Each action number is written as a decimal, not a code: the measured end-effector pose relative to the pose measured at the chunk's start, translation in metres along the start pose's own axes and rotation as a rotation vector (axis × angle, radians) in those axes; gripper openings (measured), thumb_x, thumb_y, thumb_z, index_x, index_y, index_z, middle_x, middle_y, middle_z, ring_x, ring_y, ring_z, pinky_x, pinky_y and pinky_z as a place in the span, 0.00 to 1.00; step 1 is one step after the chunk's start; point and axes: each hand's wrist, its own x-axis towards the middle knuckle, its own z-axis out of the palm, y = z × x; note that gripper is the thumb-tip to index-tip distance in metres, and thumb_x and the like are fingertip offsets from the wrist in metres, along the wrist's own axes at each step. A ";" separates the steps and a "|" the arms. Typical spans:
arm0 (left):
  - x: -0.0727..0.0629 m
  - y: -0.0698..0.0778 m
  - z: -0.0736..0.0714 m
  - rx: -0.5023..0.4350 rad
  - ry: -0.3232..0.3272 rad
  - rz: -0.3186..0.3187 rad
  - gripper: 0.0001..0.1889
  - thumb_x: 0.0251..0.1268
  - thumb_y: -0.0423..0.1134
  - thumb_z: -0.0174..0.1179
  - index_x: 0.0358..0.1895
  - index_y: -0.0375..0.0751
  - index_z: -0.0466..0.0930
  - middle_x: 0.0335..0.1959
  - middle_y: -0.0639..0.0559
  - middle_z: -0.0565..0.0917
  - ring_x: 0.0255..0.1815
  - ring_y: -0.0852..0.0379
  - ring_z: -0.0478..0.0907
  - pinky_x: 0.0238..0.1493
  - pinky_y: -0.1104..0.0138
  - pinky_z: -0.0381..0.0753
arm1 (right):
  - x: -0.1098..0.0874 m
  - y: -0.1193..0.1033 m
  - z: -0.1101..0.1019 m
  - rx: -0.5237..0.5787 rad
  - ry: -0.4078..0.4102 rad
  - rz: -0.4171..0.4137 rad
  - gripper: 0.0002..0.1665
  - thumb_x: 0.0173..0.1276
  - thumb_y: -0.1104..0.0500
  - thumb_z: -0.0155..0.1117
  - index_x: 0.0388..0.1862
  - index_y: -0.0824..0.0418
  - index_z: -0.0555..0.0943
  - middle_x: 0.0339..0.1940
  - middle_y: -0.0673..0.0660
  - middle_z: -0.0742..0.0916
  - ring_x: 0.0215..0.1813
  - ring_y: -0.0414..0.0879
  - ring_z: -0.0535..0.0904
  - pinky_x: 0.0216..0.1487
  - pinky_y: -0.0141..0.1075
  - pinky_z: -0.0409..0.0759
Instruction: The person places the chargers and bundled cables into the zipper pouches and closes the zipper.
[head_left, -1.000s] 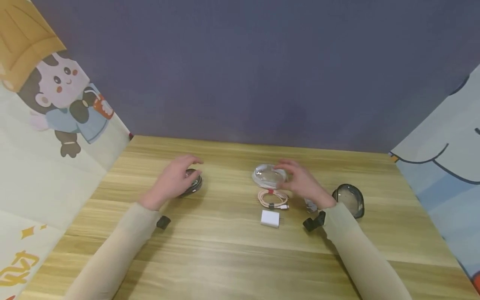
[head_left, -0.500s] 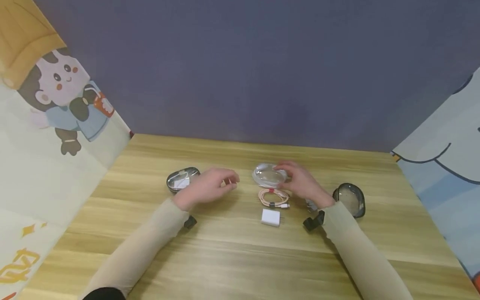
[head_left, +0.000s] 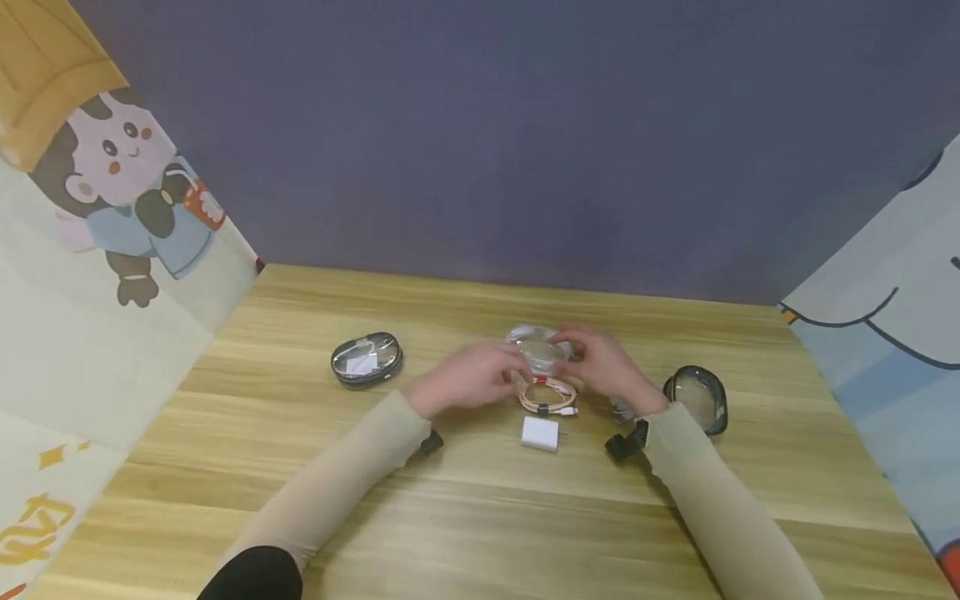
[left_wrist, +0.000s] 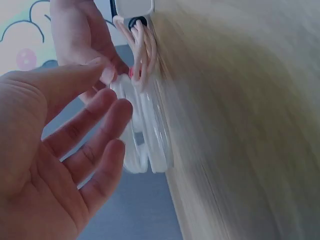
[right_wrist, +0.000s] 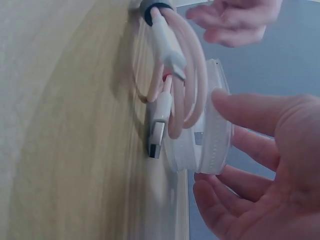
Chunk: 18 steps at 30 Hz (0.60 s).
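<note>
Just below and right of the head view's centre, your right hand (head_left: 603, 362) pinches the rim of the clear zip case (head_left: 537, 350), presumably steadying it, while your left hand (head_left: 474, 375), fingers loosely spread, hovers beside it, contact unclear.

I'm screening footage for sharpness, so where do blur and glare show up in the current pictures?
Head view: the left hand slightly smeared, a pale sheen on the tabletop toward the bottom; left wrist view: tabletop soft at right; right wrist view: left hand blurred at the top, cable noticeably crisper.
</note>
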 end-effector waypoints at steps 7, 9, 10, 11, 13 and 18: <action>-0.002 0.002 0.006 0.089 -0.019 -0.035 0.12 0.69 0.47 0.63 0.51 0.52 0.85 0.54 0.57 0.80 0.47 0.61 0.79 0.51 0.64 0.80 | 0.000 0.001 0.000 0.105 -0.004 0.032 0.24 0.67 0.58 0.70 0.60 0.64 0.80 0.71 0.68 0.72 0.60 0.66 0.77 0.59 0.56 0.78; -0.001 0.003 0.008 0.083 0.006 -0.094 0.11 0.69 0.49 0.62 0.49 0.51 0.84 0.50 0.57 0.82 0.44 0.61 0.79 0.48 0.65 0.80 | 0.000 0.001 0.000 0.126 -0.004 0.037 0.24 0.68 0.57 0.69 0.60 0.65 0.79 0.71 0.68 0.72 0.60 0.66 0.78 0.59 0.56 0.77; -0.001 0.003 0.008 0.075 0.020 -0.126 0.11 0.69 0.49 0.61 0.48 0.51 0.84 0.48 0.58 0.83 0.42 0.61 0.79 0.46 0.65 0.80 | -0.001 0.001 -0.001 0.133 -0.004 0.041 0.24 0.68 0.57 0.69 0.60 0.65 0.80 0.71 0.68 0.72 0.60 0.66 0.77 0.60 0.56 0.77; 0.000 0.004 0.008 0.066 0.033 -0.160 0.11 0.69 0.50 0.61 0.47 0.51 0.84 0.45 0.58 0.84 0.40 0.61 0.79 0.43 0.65 0.80 | -0.001 0.001 -0.001 0.136 -0.006 0.042 0.24 0.69 0.56 0.68 0.61 0.64 0.79 0.71 0.68 0.72 0.61 0.66 0.77 0.60 0.56 0.76; 0.002 0.005 0.008 0.046 0.042 -0.230 0.11 0.69 0.51 0.62 0.45 0.51 0.84 0.39 0.59 0.84 0.35 0.62 0.78 0.39 0.66 0.79 | -0.001 0.001 -0.002 0.146 -0.010 0.052 0.24 0.71 0.55 0.66 0.61 0.64 0.79 0.72 0.66 0.72 0.61 0.66 0.77 0.61 0.56 0.76; 0.006 0.008 0.011 0.018 0.010 -0.350 0.12 0.67 0.54 0.62 0.41 0.52 0.84 0.28 0.63 0.81 0.29 0.62 0.76 0.32 0.67 0.76 | -0.001 0.003 -0.004 0.154 -0.010 0.060 0.23 0.73 0.53 0.63 0.62 0.64 0.79 0.70 0.66 0.73 0.61 0.65 0.77 0.60 0.57 0.76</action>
